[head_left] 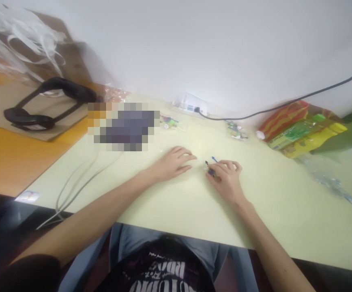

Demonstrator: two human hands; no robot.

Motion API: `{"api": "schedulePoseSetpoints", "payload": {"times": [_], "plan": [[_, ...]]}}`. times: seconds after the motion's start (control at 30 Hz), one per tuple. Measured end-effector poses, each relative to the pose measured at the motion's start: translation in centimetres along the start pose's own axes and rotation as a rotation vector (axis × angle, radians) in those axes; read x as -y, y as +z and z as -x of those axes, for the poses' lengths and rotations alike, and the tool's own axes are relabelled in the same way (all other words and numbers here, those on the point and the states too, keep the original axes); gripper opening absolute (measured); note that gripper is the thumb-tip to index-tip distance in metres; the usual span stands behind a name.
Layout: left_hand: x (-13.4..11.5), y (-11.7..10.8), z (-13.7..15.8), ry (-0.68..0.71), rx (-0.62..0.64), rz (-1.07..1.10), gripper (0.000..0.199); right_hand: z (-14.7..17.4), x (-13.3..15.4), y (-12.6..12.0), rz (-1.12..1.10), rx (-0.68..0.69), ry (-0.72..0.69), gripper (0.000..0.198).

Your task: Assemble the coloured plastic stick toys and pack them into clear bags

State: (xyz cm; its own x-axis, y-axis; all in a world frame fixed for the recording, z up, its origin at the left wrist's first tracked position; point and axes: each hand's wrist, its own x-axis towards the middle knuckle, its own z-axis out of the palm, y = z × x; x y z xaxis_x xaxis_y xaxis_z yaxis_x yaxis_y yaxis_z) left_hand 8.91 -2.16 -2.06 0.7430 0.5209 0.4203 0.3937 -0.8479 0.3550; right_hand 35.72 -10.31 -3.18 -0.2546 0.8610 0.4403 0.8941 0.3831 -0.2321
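The right hand [229, 182] pinches a small dark piece [211, 172] at the counter [179, 207], the left hand [172, 164] is loosely spread, empty, left of that piece, and whether the thin blue piece [214, 159] just beyond it is attached remains unclear.

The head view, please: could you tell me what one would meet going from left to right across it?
Black padded loop with straight side bars, bare left hand, bare right hand, small white rounded object, bright yellow plastic bottle.
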Motion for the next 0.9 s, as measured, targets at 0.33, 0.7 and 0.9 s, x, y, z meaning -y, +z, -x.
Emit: {"api": "schedulePoseSetpoints", "payload": {"times": [0.33,0.7,0.9], "plan": [[-0.3,-0.7,0.1,-0.014,-0.164,0.093,0.053,-4.8,3.8,-0.7,-0.422,-0.159,0.047,0.023],[0.7,-0.3,0.2,0.106,-0.346,0.005,0.023,-5.6,7.0,3.0,-0.879,-0.191,0.137,0.058],[0.3,-0.6,-0.1,0.079,-0.407,0.070,0.020,-5.3,7.0,2.2,-1.007,-0.110,0.285,0.044]]}}
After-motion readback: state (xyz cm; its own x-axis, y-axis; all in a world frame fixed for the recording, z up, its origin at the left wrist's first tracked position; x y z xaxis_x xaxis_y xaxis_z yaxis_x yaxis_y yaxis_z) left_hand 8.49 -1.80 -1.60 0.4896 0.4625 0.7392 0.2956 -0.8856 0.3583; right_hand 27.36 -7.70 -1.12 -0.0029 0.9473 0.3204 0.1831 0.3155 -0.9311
